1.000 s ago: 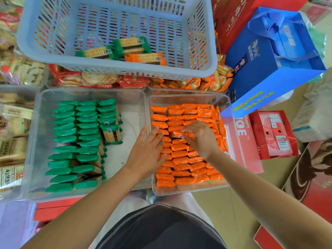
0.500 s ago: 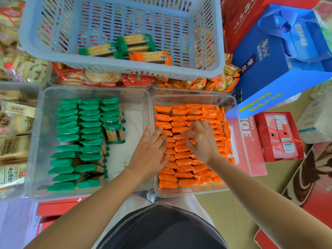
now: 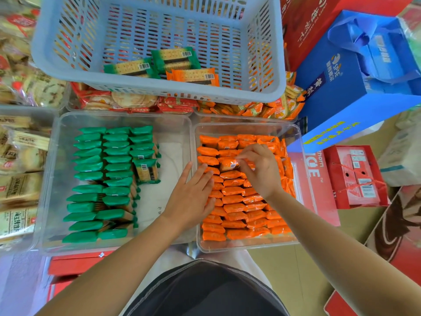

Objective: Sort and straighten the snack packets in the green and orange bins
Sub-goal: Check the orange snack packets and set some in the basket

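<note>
Left hand: your left hand (image 3: 191,197) lay flat with straight fingers across the left wall of the orange bin (image 3: 227,249). Its fingertips touched the bin's leftmost column of packets.
Right hand: your right hand (image 3: 262,169) was inside the orange bin, near its middle. Its curled fingers pinched the held packet (image 3: 227,164), which was raised a little above the rows with a barcode showing. The two hands were near each other but not touching.
Orange packets: the orange packets (image 3: 237,208) filled the orange bin in close rows standing on edge.
Green bin: the green bin (image 3: 49,179) stood touching the orange bin's left side.
Green packets: the green packets (image 3: 100,179) stood in three columns on the side away from the orange bin. One tilted packet (image 3: 145,171) showed its face.
Basket: a blue basket (image 3: 159,93) sat beyond the orange bin and held three loose packets, two green and one orange.
Gift bag: a blue gift bag (image 3: 341,94) lay beyond and to the right of the orange bin.
Red box: a red box (image 3: 355,176) lay to the right of the orange bin.
</note>
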Demonstrator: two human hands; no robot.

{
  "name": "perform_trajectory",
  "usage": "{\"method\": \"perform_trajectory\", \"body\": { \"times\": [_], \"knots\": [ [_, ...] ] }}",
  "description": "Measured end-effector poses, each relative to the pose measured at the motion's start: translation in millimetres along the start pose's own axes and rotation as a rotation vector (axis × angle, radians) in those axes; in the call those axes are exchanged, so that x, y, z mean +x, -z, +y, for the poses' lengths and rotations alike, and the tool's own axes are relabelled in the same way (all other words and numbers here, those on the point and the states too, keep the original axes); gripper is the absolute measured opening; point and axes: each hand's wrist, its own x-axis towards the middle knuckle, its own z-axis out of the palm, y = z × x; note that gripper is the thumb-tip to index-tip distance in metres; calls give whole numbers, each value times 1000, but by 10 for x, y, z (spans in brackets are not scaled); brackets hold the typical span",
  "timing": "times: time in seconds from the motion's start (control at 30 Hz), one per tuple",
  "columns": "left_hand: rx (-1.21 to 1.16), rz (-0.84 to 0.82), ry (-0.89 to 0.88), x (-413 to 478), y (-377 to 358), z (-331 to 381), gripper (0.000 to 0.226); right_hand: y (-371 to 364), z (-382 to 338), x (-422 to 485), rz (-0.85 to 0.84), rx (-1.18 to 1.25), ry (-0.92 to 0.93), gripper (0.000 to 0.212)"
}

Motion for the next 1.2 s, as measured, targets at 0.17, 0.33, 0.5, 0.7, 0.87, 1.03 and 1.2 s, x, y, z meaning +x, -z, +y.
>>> {"method": "perform_trajectory", "body": {
  "times": [0.17,0.33,0.5,0.7,0.87,1.03,1.2],
  "knots": [
    [-56,58,-16,4,14,-20,56,316,-36,-89,53,306,-263,12],
    [-392,201,174,156,208,37,58,468,-71,-136,192,588,-551,6],
    [-1003,122,433,347,435,168,57,523,-162,-184,153,847,-697,8],
    [-1457,82,439,281,502,199,14,563,-179,-232,1,976,-812,13],
    [-1567,-28,467,186,498,165,16,579,-170,-252,-58,1095,-816,46],
    [-1621,-42,528,169,515,152,27,583,-158,-294,-55,1216,-824,39],
    [-1580,-33,549,166,548,176,26,661,-282,-312,-46,1094,-811,20]
  ]
}}
